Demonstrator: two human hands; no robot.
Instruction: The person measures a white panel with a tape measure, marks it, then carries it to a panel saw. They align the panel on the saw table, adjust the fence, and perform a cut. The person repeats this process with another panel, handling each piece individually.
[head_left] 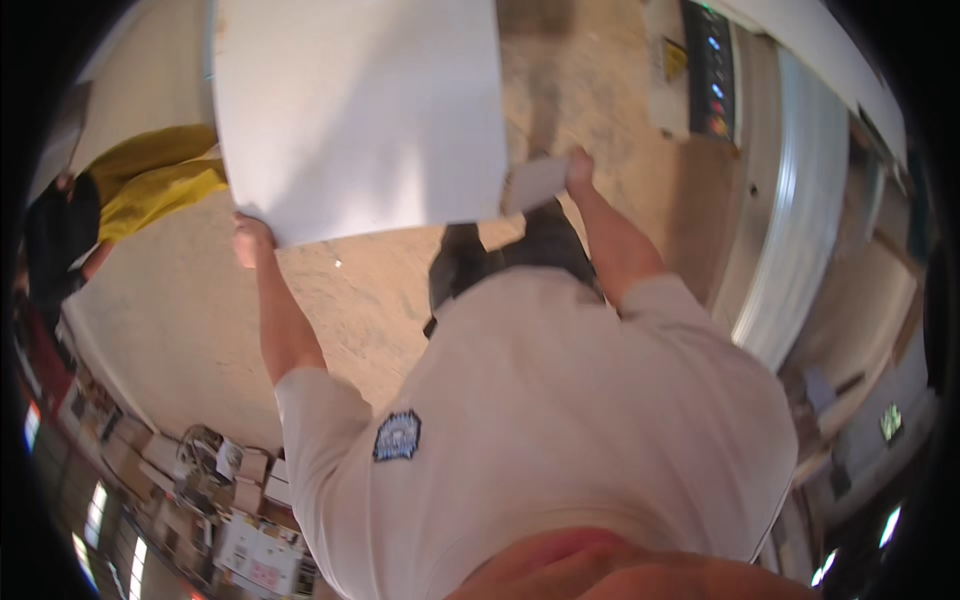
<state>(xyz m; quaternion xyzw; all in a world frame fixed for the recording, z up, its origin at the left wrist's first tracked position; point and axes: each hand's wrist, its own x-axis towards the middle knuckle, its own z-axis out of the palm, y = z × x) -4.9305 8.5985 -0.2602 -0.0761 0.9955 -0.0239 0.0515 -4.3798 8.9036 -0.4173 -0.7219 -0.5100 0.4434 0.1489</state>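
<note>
A large white panel stretches ahead of me, its far end cut off by the top of the view. My left hand is closed on the near left corner of this panel, with the arm held out straight. My right hand grips the right end of a small, pale rectangular board. The board's left end meets or overlaps the panel's near right corner; I cannot tell whether the two are joined. The fingers under both pieces are hidden.
A person in dark and yellow clothing is at the left. On the right stands a machine with a dark control panel and a long metal rail. Stacked boxes lie at lower left on the dusty floor.
</note>
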